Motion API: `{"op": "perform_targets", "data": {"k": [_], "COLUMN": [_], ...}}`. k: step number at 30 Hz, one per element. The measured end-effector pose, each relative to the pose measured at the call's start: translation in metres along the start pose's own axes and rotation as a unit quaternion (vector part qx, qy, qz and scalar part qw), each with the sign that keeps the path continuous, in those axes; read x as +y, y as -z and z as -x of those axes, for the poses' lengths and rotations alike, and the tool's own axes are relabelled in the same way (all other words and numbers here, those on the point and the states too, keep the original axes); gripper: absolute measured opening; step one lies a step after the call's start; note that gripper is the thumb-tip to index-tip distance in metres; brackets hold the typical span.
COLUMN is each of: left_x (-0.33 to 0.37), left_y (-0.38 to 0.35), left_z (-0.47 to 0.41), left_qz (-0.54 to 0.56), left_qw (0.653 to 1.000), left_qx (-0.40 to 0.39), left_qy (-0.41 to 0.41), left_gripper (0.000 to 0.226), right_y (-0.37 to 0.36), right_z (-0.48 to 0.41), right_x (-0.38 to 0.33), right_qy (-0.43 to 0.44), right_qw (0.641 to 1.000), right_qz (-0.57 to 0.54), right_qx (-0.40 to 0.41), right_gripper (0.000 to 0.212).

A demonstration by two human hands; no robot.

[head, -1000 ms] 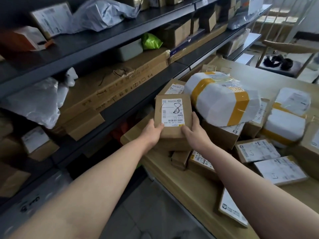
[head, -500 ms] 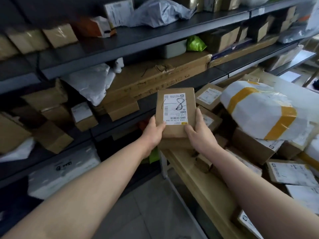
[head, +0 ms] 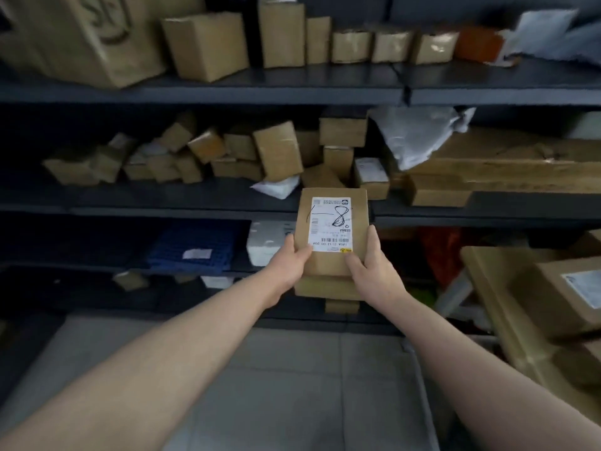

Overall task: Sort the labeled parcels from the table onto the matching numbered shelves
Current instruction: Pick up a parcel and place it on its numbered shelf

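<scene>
I hold a small brown cardboard parcel [head: 331, 203] up in front of the dark shelving. Its white label carries a handwritten 8 and a barcode. My left hand [head: 289, 260] grips the parcel's lower left edge with the thumb on the front face. My right hand [head: 370, 262] grips the lower right edge, thumb by the label's corner. The parcel stands upright, level with the edge of the middle shelf [head: 195, 203]. A second box [head: 325, 288] shows just under the parcel between my hands; whether I hold it I cannot tell.
The top shelf [head: 260, 83] carries a row of brown boxes. Many small boxes and a grey bag [head: 416, 135] lie on the middle shelf. Below sit a blue crate [head: 195, 245] and a white package [head: 263, 242]. The wooden table [head: 507, 320] with parcels stands at right.
My view has swung left from the table to face the shelves squarely. Both hands have carried the parcel away from the table, still gripping it the same way.
</scene>
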State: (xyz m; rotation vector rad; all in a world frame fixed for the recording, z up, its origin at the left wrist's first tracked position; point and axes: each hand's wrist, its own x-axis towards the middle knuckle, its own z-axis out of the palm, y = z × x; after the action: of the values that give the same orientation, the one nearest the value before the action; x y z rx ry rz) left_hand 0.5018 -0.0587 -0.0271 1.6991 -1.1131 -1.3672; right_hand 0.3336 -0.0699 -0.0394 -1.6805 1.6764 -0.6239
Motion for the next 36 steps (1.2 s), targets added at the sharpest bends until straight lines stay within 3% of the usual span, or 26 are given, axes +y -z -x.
{"op": "perform_targets", "data": {"k": [9, 19, 25, 30, 36], "left_x": [-0.091, -0.173, -0.212, -0.225, -0.236], "left_y": [0.178, 0.304, 0.359, 0.421, 0.481], "left_z": [0.081, 0.168, 0.199, 0.209, 0.202], "left_qz": [0.063, 0.144, 0.196, 0.219, 0.261], "left_qw": [0.982, 0.921, 0.870, 0.829, 0.782], "left_qx": [0.168, 0.348, 0.431, 0.479, 0.528], "left_qy": [0.055, 0.104, 0.139, 0.187, 0.203], "left_gripper": [0.044, 0.046, 0.010, 0.036, 0.037], "right_y": [-0.164, -0.299, -0.382, -0.445, -0.512], "right_z": [0.038, 0.085, 0.095, 0.094, 0.084], "right_x": [-0.126, -0.234, -0.287, -0.342, -0.402], "right_qy": [0.122, 0.241, 0.269, 0.307, 0.332], "right_qw": [0.983, 0.920, 0.870, 0.830, 0.787], "right_qz": [0.030, 0.042, 0.075, 0.080, 0.100], "right_qx": [-0.135, -0.306, -0.406, -0.459, -0.511], "right_gripper": [0.071, 0.069, 0.074, 0.069, 0.072]}}
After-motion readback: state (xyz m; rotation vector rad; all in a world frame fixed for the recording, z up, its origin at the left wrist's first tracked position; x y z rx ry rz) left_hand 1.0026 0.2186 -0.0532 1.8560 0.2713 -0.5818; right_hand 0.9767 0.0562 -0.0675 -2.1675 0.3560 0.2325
